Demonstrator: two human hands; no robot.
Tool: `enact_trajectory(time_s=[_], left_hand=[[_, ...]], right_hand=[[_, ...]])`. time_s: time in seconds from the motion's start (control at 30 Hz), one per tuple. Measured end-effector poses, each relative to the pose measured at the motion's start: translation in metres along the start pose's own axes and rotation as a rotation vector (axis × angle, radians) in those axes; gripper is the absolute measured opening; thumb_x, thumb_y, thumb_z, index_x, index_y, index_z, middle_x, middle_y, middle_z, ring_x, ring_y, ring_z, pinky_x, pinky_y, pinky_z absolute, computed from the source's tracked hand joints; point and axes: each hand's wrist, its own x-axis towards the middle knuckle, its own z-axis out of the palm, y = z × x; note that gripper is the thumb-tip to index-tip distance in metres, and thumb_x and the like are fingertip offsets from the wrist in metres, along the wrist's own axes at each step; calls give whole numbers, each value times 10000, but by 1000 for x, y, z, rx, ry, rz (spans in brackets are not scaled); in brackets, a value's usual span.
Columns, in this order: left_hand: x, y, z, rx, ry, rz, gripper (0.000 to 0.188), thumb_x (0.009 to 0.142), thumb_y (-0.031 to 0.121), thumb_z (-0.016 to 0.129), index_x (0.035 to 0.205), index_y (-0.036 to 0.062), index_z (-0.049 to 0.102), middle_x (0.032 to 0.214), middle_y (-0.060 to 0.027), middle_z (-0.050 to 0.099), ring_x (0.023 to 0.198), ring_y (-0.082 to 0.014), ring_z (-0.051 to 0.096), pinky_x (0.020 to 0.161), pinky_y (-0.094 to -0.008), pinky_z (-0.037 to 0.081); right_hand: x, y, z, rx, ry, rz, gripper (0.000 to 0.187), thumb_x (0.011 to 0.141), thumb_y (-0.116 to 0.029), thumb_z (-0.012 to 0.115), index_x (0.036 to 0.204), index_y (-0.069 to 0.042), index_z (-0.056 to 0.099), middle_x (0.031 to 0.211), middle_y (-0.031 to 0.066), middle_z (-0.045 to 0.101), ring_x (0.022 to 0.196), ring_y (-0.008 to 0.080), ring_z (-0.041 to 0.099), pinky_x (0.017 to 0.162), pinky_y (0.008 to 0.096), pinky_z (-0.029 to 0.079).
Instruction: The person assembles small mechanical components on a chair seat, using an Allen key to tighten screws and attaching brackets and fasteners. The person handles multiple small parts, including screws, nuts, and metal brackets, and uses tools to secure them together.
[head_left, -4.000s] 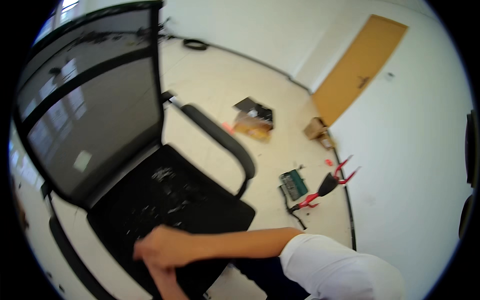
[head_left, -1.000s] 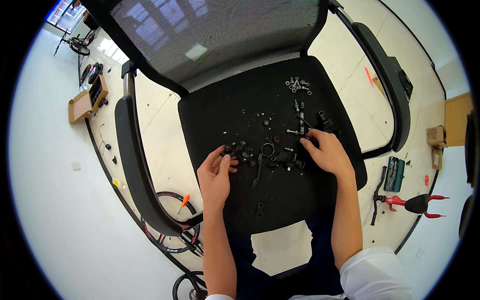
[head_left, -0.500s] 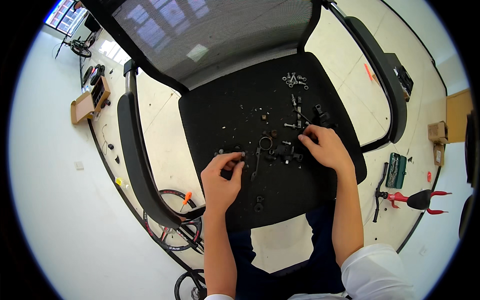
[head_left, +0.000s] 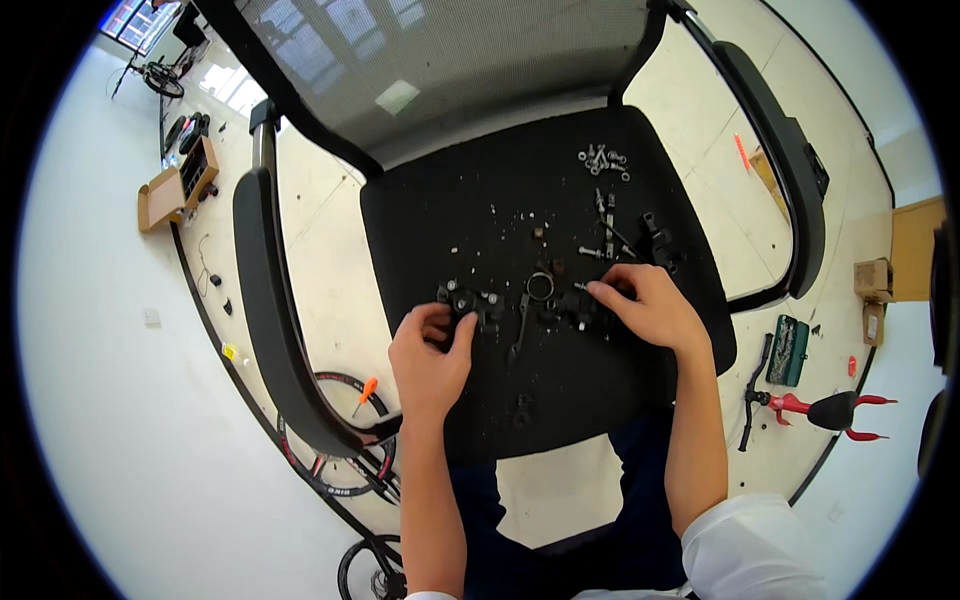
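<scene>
On the black chair seat (head_left: pixel 430 220), my left hand (head_left: pixel 432 360) curls its thumb and fingers around the near side of a black part (head_left: pixel 465 301) with silver bolts, which looks like a bicycle brake caliper. My right hand (head_left: pixel 655 310) reaches over a similar black caliper (head_left: pixel 570 302), its thumb and forefinger pinched at a small silver bolt (head_left: pixel 581 287) on top. The fingers partly cover this part. Between the hands lie a metal ring clamp (head_left: pixel 540 287) and a thin dark lever (head_left: pixel 520 325).
Silver bolts (head_left: pixel 604 161) lie piled at the seat's back right, near another black part (head_left: pixel 657 240). A small dark ring piece (head_left: pixel 522 410) is at the front. Armrests (head_left: pixel 262 310) flank the seat. On the floor are a wheel (head_left: pixel 335 480), a green toolbox (head_left: pixel 789 350) and a red balance bike (head_left: pixel 820 410).
My left hand has moved slightly down and left, uncovering more of the left caliper. My right hand has come down onto the small bolt of the other caliper. The view has shifted slightly.
</scene>
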Motion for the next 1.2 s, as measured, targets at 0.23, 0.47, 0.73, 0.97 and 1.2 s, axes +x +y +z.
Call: enact_trajectory(time_s=[0.23,0.47,0.73,0.97,1.2], left_hand=[[-7,12,7,76,5,-23,345,754,209,765,993,-21,668,847,-103,645,654,-188,581,609,-302,477],[-10,4,16,76,-3,75,300,794,132,707,1056,-8,667,972,-103,616,693,-185,591,626,-297,476],[-10,20,20,138,-46,24,495,765,246,758,1141,-43,617,1076,-104,568,788,-191,589,698,-325,487],[-2,12,12,-181,-255,-73,677,689,44,820,1274,-97,510,1135,-87,530,887,-136,578,789,-226,510],[4,10,5,-724,-451,-101,739,689,-86,796,1332,-135,434,1235,-92,484,1045,-182,614,899,-290,527]], right_hand=[[-3,-4,6,-169,-4,-88,396,708,-285,804,896,39,676,613,106,570,571,213,568,580,324,456],[-4,-1,12,-63,32,-155,304,716,-164,782,883,54,651,570,53,486,528,125,447,522,282,393],[-3,-4,7,-78,80,-99,282,714,-129,773,886,56,648,569,48,483,524,114,432,509,279,383],[-3,-9,4,27,138,-100,308,740,-192,785,902,40,660,598,76,548,527,129,475,519,269,401],[3,-6,8,176,184,-120,260,788,-147,772,907,41,638,589,12,500,543,62,391,500,235,327]])
